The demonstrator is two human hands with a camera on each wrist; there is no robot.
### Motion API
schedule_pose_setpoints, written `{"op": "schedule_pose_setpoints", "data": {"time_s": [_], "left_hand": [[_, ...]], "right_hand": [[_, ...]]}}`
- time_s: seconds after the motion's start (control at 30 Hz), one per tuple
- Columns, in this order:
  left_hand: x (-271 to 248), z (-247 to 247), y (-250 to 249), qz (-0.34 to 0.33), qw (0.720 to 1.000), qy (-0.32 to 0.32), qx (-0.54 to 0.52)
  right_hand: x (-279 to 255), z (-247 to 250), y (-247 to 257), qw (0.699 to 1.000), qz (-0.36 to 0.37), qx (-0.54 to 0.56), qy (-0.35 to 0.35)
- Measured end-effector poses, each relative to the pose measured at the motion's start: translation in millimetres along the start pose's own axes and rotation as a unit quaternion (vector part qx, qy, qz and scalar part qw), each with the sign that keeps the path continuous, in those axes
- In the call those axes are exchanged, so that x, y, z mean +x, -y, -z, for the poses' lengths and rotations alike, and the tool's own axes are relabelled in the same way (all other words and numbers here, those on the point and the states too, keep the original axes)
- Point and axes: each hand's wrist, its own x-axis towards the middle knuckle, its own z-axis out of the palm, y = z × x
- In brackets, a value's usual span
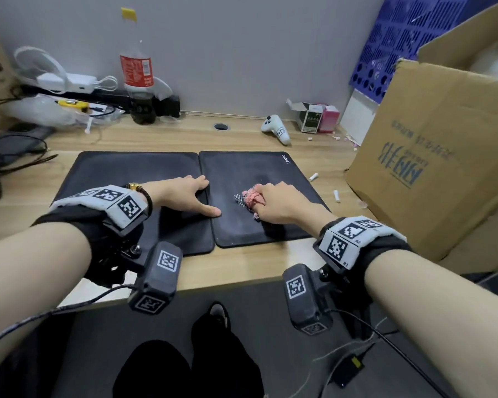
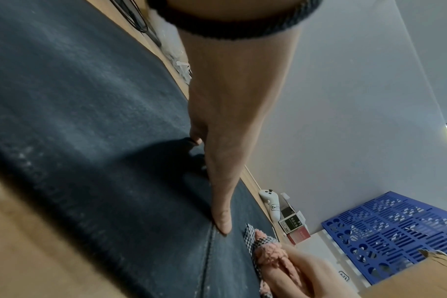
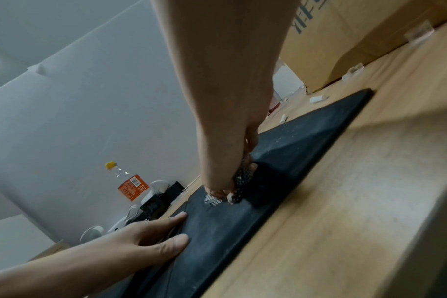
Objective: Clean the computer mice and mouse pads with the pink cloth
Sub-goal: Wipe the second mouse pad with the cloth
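Two black mouse pads lie side by side on the wooden desk, the left pad and the right pad. My right hand grips the bunched pink cloth with a checked edge and presses it onto the middle of the right pad. My left hand lies flat with straight fingers across the seam between the pads, thumb tip on the right pad's left edge. The cloth sits just right of that thumb. No computer mouse shows in any view.
A large cardboard box stands at the right. A white controller and small cartons lie behind the pads, a cola bottle, chargers and cables at the back left. Small white bits dot the desk to the right.
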Motion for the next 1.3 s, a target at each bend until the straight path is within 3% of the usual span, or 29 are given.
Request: {"op": "schedule_pose_setpoints", "data": {"time_s": [0.13, 0.37, 0.5, 0.73, 0.93, 1.3], "left_hand": [[2.1, 0.9, 2.4, -0.007, 1.000, 0.014, -0.004], [44.3, 14.4, 4.4, -0.015, 0.998, 0.010, 0.067], [58.8, 7.8, 11.8, -0.033, 0.999, 0.006, 0.043], [63.8, -6.4, 14.7, 0.002, 0.999, -0.050, 0.019], [49.5, -12.0, 0.0, 0.016, 0.998, -0.066, 0.004], [43.5, -0.1, 4.1, -0.005, 0.999, -0.030, -0.010]], "right_hand": [[15.5, -4.5, 3.1, 1.000, -0.015, 0.009, -0.010], [94.4, 3.4, -8.0, 0.999, -0.039, 0.012, 0.008], [112.0, 6.0, -9.3, 0.998, -0.058, 0.024, 0.009], [55.2, 15.1, -10.2, 1.000, -0.022, -0.006, -0.006], [-0.5, 16.1, -15.5, 0.998, -0.061, -0.016, -0.025], [10.4, 0.2, -47.7, 0.995, -0.087, 0.004, -0.052]]}}
